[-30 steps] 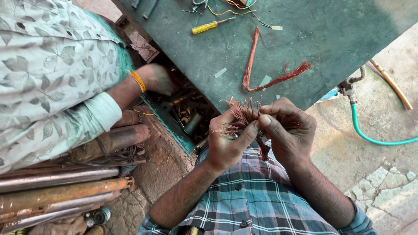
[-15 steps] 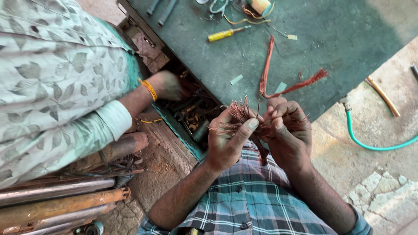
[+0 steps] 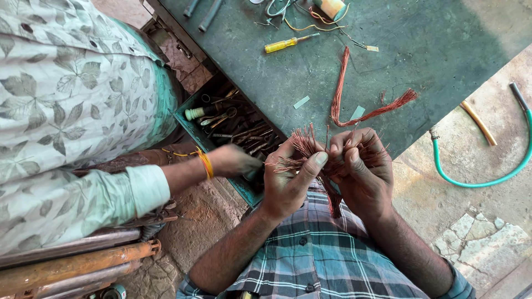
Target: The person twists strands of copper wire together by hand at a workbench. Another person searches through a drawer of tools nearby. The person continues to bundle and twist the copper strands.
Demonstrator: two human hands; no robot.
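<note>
My left hand (image 3: 289, 180) and my right hand (image 3: 363, 173) together hold a bundle of thin copper wire strands (image 3: 316, 155) close to my chest, above my checked shirt. The thumbs and fingers pinch the strands, whose loose ends fan out upward and to the left. A second bent copper wire bundle (image 3: 354, 97) lies on the dark green table (image 3: 432, 50) just beyond my hands.
A person in a leaf-patterned shirt stands at the left, one hand (image 3: 235, 160) with an orange bangle reaching into an open tool drawer (image 3: 233, 124). A yellow screwdriver (image 3: 288, 43), a green hose (image 3: 476, 177) and rusty pipes (image 3: 77, 266) are around.
The other person's hand has moved down the drawer toward my left hand. My hands keep working the same wire bundle; the view has shifted slightly.
</note>
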